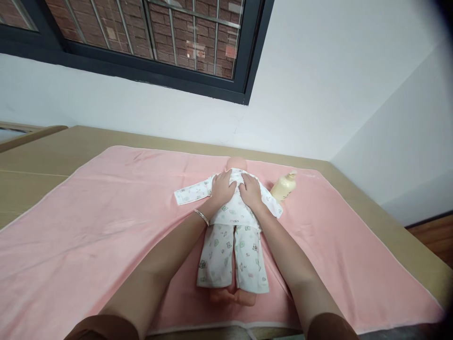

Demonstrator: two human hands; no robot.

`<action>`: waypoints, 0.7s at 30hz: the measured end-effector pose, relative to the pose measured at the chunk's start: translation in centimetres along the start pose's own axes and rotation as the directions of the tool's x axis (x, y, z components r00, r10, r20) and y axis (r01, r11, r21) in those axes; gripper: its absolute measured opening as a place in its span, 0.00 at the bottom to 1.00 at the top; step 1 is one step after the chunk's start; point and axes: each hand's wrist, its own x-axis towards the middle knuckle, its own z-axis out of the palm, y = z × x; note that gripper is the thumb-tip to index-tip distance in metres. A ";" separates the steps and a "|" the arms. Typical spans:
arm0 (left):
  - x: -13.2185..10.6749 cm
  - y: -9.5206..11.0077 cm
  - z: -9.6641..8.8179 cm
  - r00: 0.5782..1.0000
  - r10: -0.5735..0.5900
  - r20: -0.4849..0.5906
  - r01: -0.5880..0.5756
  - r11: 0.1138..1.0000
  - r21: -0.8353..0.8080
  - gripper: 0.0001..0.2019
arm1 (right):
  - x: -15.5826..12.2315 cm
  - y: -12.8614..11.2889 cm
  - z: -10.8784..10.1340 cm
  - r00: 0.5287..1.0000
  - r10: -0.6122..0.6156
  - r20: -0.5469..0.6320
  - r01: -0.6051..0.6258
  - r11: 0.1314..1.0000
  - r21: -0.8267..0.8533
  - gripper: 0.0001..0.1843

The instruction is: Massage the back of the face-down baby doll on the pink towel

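Note:
A baby doll (236, 164) lies on a pink blanket (134, 198), its head away from me and its feet toward me. It wears a white printed top (233, 210) and matching trousers (219, 255). My left hand (222, 189) rests flat on the left side of the top, near the shoulder. On the right side lies my right hand (250, 190), also flat with its fingers stretched out. Both hands touch the cloth and hold nothing. The doll's face is not visible. A pale yellow pump bottle (283, 187) is beside the right sleeve.
Under the blanket is a wooden table or platform (95, 137), set against a white wall (170, 113). A dark-framed window (155, 71) with metal bars is above it. Another wall (417, 137) stands at the right.

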 end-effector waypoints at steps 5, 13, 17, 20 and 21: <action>0.1 -0.2 -0.3 0.997 0.054 0.050 -0.052 0.998 -0.044 0.21 | 0.5 0.7 0.1 0.995 -0.078 0.064 0.077 0.997 0.012 0.25; -0.2 0.2 -0.2 0.997 0.063 -0.041 -0.063 0.998 0.020 0.14 | -0.4 -0.2 -0.2 0.997 -0.011 -0.071 0.015 0.998 0.065 0.15; -0.4 0.3 -0.1 0.998 0.026 -0.059 -0.025 1.000 0.018 0.15 | -0.7 -0.5 -0.3 0.992 0.058 -0.115 -0.051 0.997 0.058 0.15; -0.3 0.3 0.0 0.999 -0.008 -0.039 0.008 1.000 0.019 0.17 | -0.6 -0.5 -0.4 0.994 0.066 -0.091 -0.063 0.997 0.043 0.17; -0.3 0.3 0.0 0.999 -0.016 -0.031 0.016 1.000 0.024 0.17 | -0.5 -0.5 -0.4 0.996 0.061 -0.072 -0.058 0.998 0.038 0.19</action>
